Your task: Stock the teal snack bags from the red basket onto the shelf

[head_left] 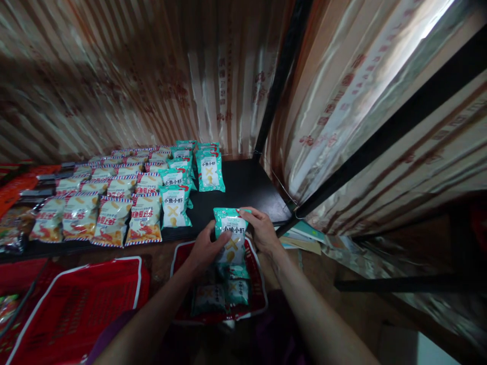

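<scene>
A teal and white snack bag point(233, 243) is held upright between my two hands, over a red basket point(259, 268). My left hand point(207, 246) grips its left side, the thumb lying across the front. At the bag's upper right corner, my right hand point(262, 228) pinches the top edge. Below, inside the basket, lie more teal bags point(238, 291), partly in shadow. On the black shelf point(254, 190) stand matching teal bags point(177, 208) in two columns, the right one point(210, 172) set further back.
Left of the teal columns, several rows of striped-edge snack bags point(144, 218) fill the shelf. Another red basket point(87, 289) sits at lower left. A black post point(279, 81) and a slanting black bar point(365, 137) frame the right side, before a patterned curtain point(152, 66).
</scene>
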The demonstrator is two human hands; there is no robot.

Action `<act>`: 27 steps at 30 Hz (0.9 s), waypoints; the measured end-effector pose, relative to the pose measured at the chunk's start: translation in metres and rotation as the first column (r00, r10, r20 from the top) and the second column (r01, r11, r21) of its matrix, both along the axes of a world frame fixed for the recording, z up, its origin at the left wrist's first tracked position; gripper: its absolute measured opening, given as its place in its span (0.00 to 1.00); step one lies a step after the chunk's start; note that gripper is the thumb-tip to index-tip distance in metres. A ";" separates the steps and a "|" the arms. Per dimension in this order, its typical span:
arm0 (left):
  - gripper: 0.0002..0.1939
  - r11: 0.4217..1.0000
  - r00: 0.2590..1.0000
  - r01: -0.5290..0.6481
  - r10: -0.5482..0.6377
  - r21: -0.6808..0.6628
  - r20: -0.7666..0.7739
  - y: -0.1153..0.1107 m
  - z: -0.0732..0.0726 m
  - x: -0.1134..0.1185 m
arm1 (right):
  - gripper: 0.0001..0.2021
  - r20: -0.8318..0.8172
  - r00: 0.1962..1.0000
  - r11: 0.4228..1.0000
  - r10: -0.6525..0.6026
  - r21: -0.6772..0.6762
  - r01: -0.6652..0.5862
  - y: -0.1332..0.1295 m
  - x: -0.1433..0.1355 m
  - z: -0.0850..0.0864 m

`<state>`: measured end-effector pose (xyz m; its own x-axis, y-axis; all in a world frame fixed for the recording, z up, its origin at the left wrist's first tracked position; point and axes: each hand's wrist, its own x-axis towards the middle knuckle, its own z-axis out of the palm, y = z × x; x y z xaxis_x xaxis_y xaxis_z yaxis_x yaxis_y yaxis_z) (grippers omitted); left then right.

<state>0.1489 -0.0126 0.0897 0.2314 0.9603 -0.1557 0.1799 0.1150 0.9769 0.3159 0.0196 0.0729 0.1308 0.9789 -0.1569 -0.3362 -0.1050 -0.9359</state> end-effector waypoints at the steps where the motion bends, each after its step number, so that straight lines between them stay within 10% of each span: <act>1: 0.22 1.000 1.000 0.000 0.000 -0.002 -0.005 0.000 0.000 0.000 | 0.14 -0.001 1.000 1.000 -0.010 -0.002 0.010 0.000 0.000 -0.001; 18: 0.19 0.989 0.948 -0.135 0.145 -0.056 0.282 0.007 0.004 0.006 | 0.11 0.057 0.997 0.997 0.052 0.048 -0.054 0.000 0.000 -0.003; 27: 0.18 0.896 0.879 -0.444 0.432 0.016 0.201 0.014 0.023 0.003 | 0.21 -0.044 0.953 0.948 0.300 0.126 -0.293 -0.008 0.003 -0.005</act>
